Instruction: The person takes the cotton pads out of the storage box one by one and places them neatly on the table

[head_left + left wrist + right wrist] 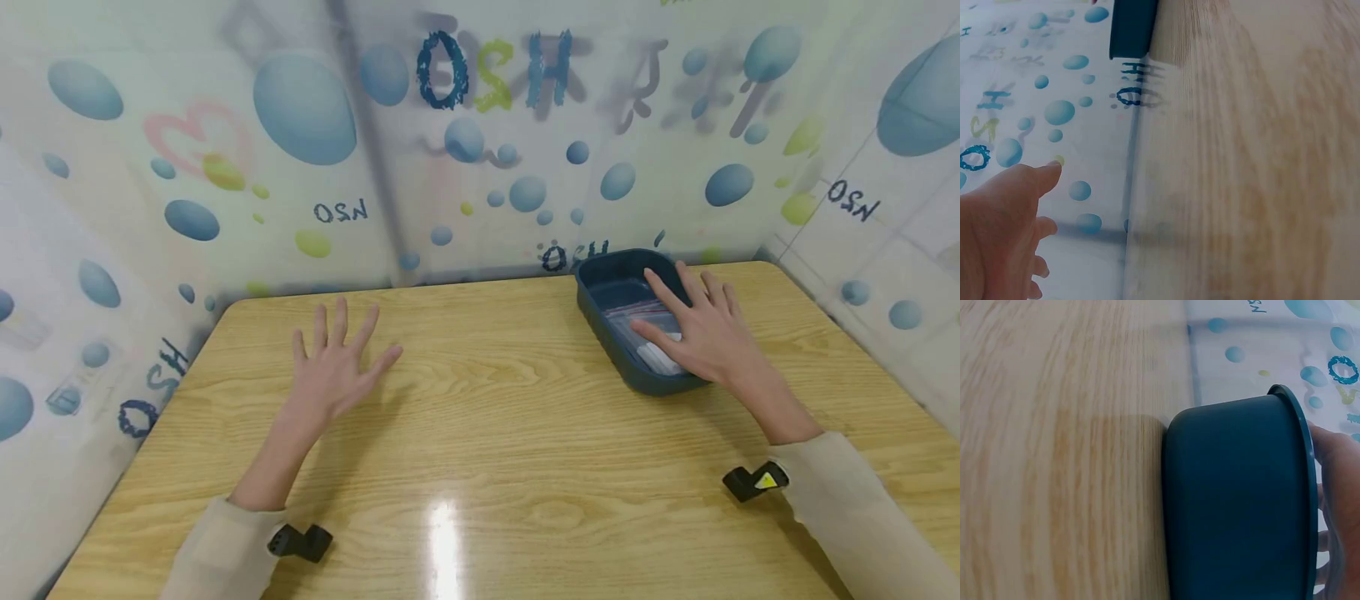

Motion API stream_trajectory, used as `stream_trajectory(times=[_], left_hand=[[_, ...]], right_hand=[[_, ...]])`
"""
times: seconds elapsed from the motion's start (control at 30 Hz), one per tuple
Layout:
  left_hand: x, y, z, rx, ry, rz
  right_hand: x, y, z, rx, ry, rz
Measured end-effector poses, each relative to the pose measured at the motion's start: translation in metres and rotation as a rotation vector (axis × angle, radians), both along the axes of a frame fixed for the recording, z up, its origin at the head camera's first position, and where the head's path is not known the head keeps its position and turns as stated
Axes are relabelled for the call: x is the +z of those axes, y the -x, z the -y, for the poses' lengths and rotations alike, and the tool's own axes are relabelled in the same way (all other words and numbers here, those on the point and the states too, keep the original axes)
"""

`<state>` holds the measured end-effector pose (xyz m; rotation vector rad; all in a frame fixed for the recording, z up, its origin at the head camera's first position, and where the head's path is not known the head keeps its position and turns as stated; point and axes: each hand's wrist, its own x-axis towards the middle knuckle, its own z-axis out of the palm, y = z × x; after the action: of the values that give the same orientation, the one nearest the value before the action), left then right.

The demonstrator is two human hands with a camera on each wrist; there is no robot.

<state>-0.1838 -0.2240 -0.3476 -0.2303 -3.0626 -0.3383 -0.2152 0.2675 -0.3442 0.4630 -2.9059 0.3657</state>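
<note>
Toward the back right of the table stands a dark blue plastic basin [611, 346], with clear zip bags [637, 321] and something white [662, 358] lying in it. Over its right side my right hand [705, 329] hovers with fingers spread, holding nothing. The right wrist view shows the outer wall of the basin [1241, 500] and part of the right hand [1341, 487] beyond its rim; whether it touches the rim I cannot tell. My left hand [330, 375] is held above the left of the table, fingers fanned out and holding nothing.
The wood-grain table [480, 433] meets a patterned curtain [480, 192] at the back. White sheeting with blue dots also hangs at left and right. Each sleeve cuff carries a small black camera, the left camera [302, 543] and the right camera [756, 481].
</note>
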Motion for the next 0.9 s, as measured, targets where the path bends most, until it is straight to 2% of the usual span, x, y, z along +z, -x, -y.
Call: stream_trajectory(times=[0.4, 0.9], left_hand=[[0.002, -0.002, 0.002, -0.004, -0.007, -0.008], [0.005, -0.003, -0.002, 0.003, -0.024, -0.005]], right_hand=[[0.004, 0.001, -0.002, -0.011, 0.007, -0.008], [0.008, 0.006, -0.012, -0.033, 0.064, 0.002]])
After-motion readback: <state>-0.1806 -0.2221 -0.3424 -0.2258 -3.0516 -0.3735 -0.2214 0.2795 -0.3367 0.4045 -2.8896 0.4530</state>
